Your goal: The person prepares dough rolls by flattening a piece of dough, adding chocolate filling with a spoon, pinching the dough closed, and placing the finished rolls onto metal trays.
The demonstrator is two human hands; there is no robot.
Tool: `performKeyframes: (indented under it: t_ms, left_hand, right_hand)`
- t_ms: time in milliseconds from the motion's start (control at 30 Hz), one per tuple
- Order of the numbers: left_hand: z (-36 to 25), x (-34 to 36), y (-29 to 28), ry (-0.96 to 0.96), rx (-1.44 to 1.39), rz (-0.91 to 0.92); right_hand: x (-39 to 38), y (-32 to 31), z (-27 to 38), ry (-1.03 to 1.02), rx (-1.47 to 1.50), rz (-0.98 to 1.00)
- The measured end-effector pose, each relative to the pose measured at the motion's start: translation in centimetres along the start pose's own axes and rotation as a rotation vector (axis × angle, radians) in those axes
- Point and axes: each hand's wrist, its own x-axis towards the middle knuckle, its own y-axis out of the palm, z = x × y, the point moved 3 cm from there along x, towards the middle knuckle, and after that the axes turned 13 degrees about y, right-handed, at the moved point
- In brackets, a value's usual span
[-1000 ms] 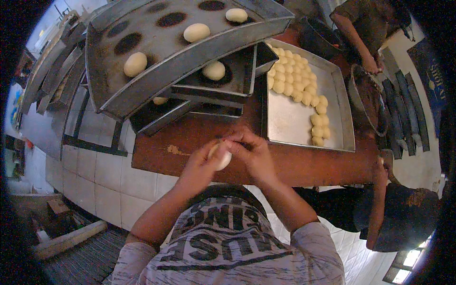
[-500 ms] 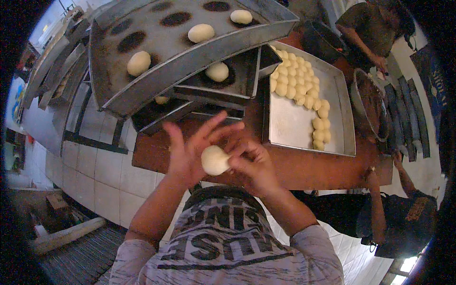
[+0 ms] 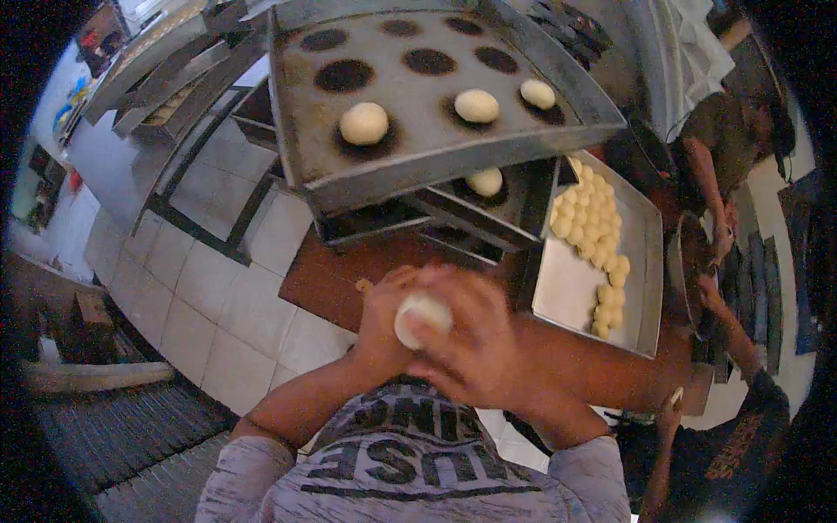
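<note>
A pale round ball of dough (image 3: 411, 315) sits between my two hands in front of my chest. My left hand (image 3: 377, 307) cups it from the left side. My right hand (image 3: 479, 336) closes over it from the right, its fingers smeared by motion and partly covering the ball. Beyond my hands, a deep metal tray (image 3: 462, 164) with dark round marks carries three dough balls (image 3: 364, 124) along its near side. Under it, another tray (image 3: 523, 213) holds a dough ball (image 3: 485, 181). At the right, a shiny tray (image 3: 562, 292) contains many small dough pieces (image 3: 593, 218) packed together.
The trays rest on a reddish-brown table (image 3: 584, 357). A large round basin (image 3: 680, 270) stands past the shiny tray. One person (image 3: 719, 131) works at the far right, another (image 3: 732, 436) at the near right with a small pale piece in one hand. A dark metal frame (image 3: 196, 231) stands at left.
My right hand has moved from pinching the ball's edge to covering it, and my left fingers have curled in. The view has shifted, so the trays appear farther right and lower.
</note>
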Motion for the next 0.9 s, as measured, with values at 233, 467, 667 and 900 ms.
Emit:
performKeyframes:
  t_ms: [233,467,667,900]
  left_hand:
    - [-6.8,5.1,-7.7,0.045,0.224,-0.121]
    - [-9.3,11.7,-17.5,0.219,0.48,-0.187]
    - [-5.0,20.8,-19.0,0.182,0.559,0.108]
    - [1.4,26.2,-16.4,-0.06,0.902,0.684]
  right_hand:
    - [11.9,-3.6,2.8,-0.134,0.199,0.157]
    - [29.2,-2.1,-3.5,0.077,0.117,-0.408]
    - [29.1,1.3,-4.8,-0.19,-0.298,-0.26]
    - [11.4,-4.0,-1.3,0.325,0.402,-0.094]
